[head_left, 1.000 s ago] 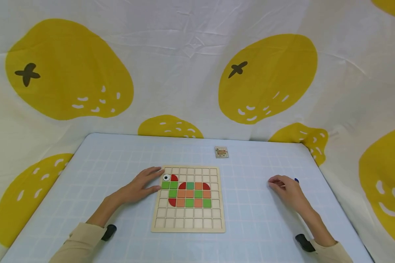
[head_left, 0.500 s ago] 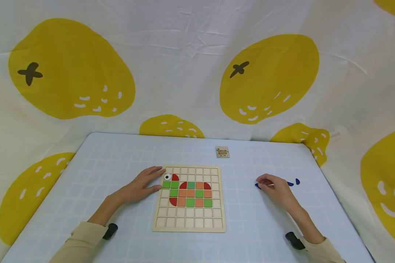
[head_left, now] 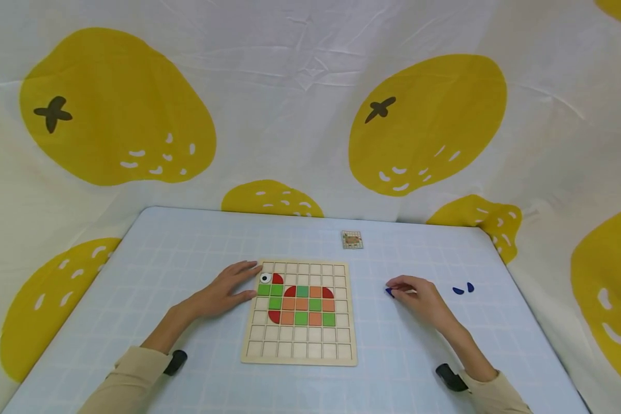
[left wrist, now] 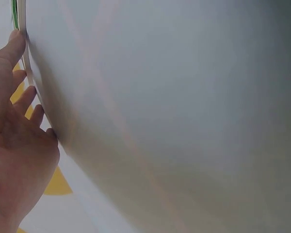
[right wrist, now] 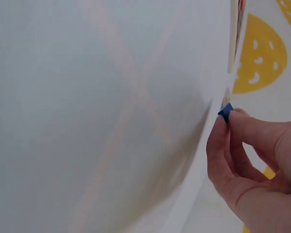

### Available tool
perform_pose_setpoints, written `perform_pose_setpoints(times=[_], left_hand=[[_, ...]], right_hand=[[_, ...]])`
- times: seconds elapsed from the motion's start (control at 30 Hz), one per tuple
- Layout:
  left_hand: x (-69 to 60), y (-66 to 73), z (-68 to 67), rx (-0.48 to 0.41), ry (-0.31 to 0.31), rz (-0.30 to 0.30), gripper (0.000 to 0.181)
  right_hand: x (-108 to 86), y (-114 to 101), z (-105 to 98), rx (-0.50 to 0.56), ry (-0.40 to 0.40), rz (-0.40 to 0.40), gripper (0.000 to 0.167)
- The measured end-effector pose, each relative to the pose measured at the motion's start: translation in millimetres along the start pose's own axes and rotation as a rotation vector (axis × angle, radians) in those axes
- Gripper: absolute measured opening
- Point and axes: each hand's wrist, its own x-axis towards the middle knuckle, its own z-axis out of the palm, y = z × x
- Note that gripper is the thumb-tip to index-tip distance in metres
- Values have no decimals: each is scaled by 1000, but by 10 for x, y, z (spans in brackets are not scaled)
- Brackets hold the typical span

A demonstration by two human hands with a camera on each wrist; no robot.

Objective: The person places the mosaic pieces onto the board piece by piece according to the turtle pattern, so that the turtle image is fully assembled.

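A square wooden grid board (head_left: 298,353) lies on the table with red, green and orange tiles and a round eye piece (head_left: 265,278) set in its cells. My left hand (head_left: 218,293) rests against the board's left edge, fingers fairly straight; the left wrist view shows its fingertips touching that edge. To the right of the board, my right hand (head_left: 419,298) pinches a small blue tile (right wrist: 226,112) between thumb and fingers, just above the table. Two more dark blue rounded tiles (head_left: 458,290) lie on the table to the right of that hand.
Behind the board lies a small square picture card (head_left: 352,240). The table (head_left: 196,368) has a pale checked cover. A white curtain (head_left: 279,103) with yellow fruit prints hangs behind it.
My right hand has moved left toward the board with the blue tile, uncovering two blue tiles behind it. The left hand has stayed at the board's edge.
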Motion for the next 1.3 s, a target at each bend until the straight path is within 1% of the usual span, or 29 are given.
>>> perform_pose_setpoints(times=[0.27,0.5,0.73,0.93,1.17,1.3], left_hand=[[-18,14,-10,2,18,20,64],[-28,30,-16,6,14,5,64],[-23,28,-7,7,17,6,64],[-16,6,4,16,11,3,65],[-13,-18,18,18,28,23,64],[-12,-18,12,3,22,11,64]], right_hand=[[54,-142,140,74,-43,-26,17],[95,-289,255,120,-101,-29,18],[127,-411,388,164,-166,-90,18],[142,-482,491,175,-195,-115,17],[156,-545,581,161,-211,-156,16],[158,-568,617,145,-215,-184,16]])
